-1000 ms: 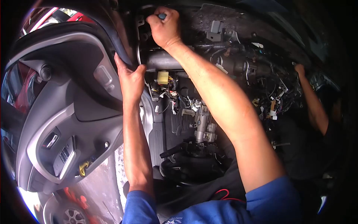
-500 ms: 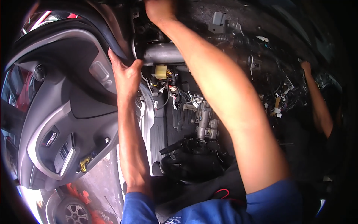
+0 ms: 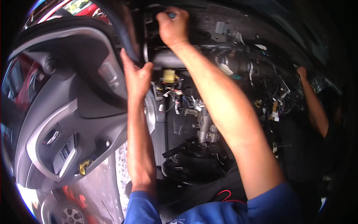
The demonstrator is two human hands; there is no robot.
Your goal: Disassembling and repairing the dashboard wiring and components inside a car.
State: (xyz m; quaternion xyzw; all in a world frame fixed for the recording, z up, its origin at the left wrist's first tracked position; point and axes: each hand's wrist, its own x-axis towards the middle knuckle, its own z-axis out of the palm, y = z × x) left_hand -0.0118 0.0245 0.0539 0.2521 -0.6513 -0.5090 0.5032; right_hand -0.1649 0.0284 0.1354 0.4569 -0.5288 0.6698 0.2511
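Observation:
My right hand (image 3: pixel 173 29) is closed at the top of a stripped car dashboard. A small blue-ended thing (image 3: pixel 172 15) shows between its fingers; the rest is hidden in the grip. Below that hand, a grey metal cross tube (image 3: pixel 168 59) runs across the dash. My left hand (image 3: pixel 138 77) is braced at the door opening, thumb spread away from the fingers. It rests against the black door seal (image 3: pixel 128 42) beside the tube's end.
An open grey door (image 3: pixel 93 93) stands at left. Loose wiring with a yellow connector block (image 3: pixel 169 76) hangs below the tube. Nearer are the steering column (image 3: pixel 204 125) and black steering wheel (image 3: pixel 194 170). Another person's arm (image 3: pixel 315 102) reaches into the dash at right.
My right hand has come down from the top edge, nearer the cross tube, and the blue-ended thing now shows. My left hand keeps its place at the door opening. The view has shifted slightly.

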